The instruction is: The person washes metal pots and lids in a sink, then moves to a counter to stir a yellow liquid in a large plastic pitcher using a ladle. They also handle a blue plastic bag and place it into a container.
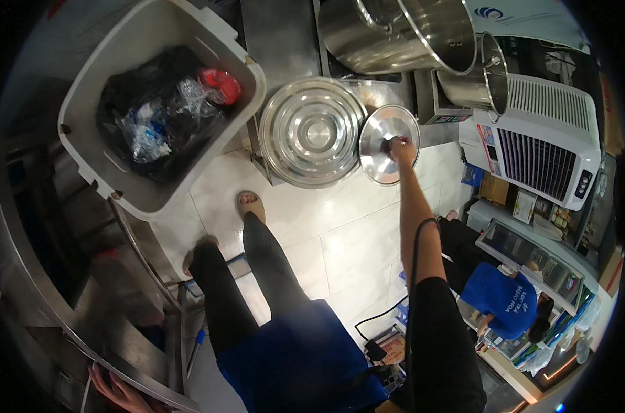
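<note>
My right hand (404,151) grips the dark knob of a round stainless steel pot lid (379,168). Left of that lid is a larger round stack of shiny steel lids or basins (317,133), with ringed surfaces; the two edges nearly meet or overlap. Down at the lower left, my left hand (117,391) rests at the edge of a steel counter (131,374), fingers apart, holding nothing that I can see. Part of that hand is cut off by the bottom of the picture.
A grey bin (188,191) with plastic waste stands at upper left. Large steel pots (395,46) and a smaller pot (467,85) are at the top. A white air cooler (539,139) stands right. A person in a blue shirt (500,299) leans over a glass-topped freezer (534,263).
</note>
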The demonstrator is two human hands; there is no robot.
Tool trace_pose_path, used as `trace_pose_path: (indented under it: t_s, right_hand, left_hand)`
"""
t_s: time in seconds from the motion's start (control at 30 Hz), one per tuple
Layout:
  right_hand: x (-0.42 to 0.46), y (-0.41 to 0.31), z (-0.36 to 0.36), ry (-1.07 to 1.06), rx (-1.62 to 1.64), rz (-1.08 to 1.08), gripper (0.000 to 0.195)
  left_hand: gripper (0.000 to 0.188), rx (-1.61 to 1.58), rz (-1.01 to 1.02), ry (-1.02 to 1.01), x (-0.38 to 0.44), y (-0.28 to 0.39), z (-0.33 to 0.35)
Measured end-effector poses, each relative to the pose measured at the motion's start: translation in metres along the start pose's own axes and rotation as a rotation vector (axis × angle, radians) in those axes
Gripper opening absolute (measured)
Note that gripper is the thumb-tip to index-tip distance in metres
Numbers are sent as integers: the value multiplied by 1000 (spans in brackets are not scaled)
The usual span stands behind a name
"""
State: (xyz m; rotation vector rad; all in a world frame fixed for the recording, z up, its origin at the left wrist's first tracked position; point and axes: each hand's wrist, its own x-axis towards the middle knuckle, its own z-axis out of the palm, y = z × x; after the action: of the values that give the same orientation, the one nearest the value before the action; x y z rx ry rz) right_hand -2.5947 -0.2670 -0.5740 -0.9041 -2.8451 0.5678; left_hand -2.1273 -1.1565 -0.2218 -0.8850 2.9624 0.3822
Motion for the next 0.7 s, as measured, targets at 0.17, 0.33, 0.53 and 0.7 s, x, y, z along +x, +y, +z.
trace_pose_path:
  t_s: [0.17, 0.33, 0.53, 0.7]
  right_hand:
    - [-20, -5, 49, -498, 432, 31, 27]
    - [53, 50, 32, -323, 253, 66, 42]
    - [-57, -53, 14, -35, 91, -432, 47]
    - [-233, -289, -77, -454, 666, -286, 33]
  left_hand:
    - [43, 36, -159, -75, -5, 64, -18]
    - [40, -7, 30, -217, 13, 83, 51]
    - [40, -176, -134, -149, -12, 86, 26]
    - [39, -415, -301, 57, -51, 72, 12]
